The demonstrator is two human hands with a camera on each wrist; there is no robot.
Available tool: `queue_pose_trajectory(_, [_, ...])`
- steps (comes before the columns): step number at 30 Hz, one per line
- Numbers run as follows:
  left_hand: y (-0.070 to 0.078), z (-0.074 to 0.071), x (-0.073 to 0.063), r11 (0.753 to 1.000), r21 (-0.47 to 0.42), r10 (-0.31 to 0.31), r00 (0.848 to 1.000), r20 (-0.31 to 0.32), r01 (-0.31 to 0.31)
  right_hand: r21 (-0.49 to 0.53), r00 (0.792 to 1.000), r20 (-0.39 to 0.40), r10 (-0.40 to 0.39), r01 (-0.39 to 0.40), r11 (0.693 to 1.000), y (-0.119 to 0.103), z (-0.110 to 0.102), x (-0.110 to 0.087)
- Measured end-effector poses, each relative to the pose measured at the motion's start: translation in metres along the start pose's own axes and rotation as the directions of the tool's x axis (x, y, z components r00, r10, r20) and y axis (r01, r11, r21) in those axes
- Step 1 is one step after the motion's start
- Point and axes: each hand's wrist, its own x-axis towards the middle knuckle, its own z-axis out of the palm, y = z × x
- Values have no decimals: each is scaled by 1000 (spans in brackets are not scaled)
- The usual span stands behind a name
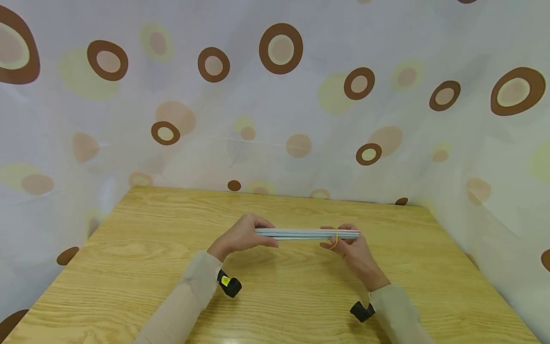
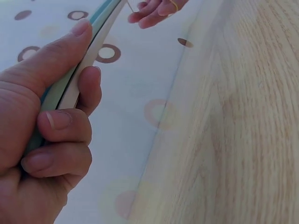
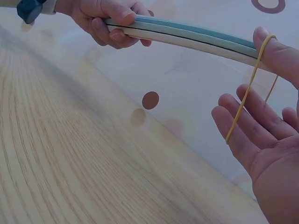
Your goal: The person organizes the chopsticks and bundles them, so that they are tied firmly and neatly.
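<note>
My left hand grips one end of a bundle of long, thin pastel pieces, blue, pale green, pink and off-white. Its thumb lies along one side and its fingers curl round the other. The bundle is held level above the table and bows slightly in the right wrist view. At its other end is my right hand, with thumb and fingers spread apart. A yellow rubber band stretches between the right thumb and a fingertip, and the bundle's end passes through the loop, partly hidden by the thumb.
Below the hands is a wood-grain table. A pale curtain with brown and cream circles hangs behind it and along both sides. A small black device sits at the left wrist and another black device at the right.
</note>
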Motion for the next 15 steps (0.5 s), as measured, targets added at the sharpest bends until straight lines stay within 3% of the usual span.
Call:
queue_pose_trajectory(3, [0, 1, 1, 1000, -9, 11, 1000, -8, -11, 71, 994, 110, -24, 17, 997, 5, -1, 3])
queue_pose_trajectory(6, [-1, 2, 2, 999, -32, 17, 1000, -20, -18, 75, 986, 163, 20, -33, 997, 7, -1, 4])
queue_pose_trajectory(10, [-2, 4, 2, 998, -57, -15, 999, -50, 12, 53, 982, 145, 120, -129, 990, 8, 3, 3])
queue_pose_trajectory(15, [-2, 6, 3, 994, -92, -71, 992, -105, 61, 72, 977, 99, 189, -196, 978, 7, 10, 3])
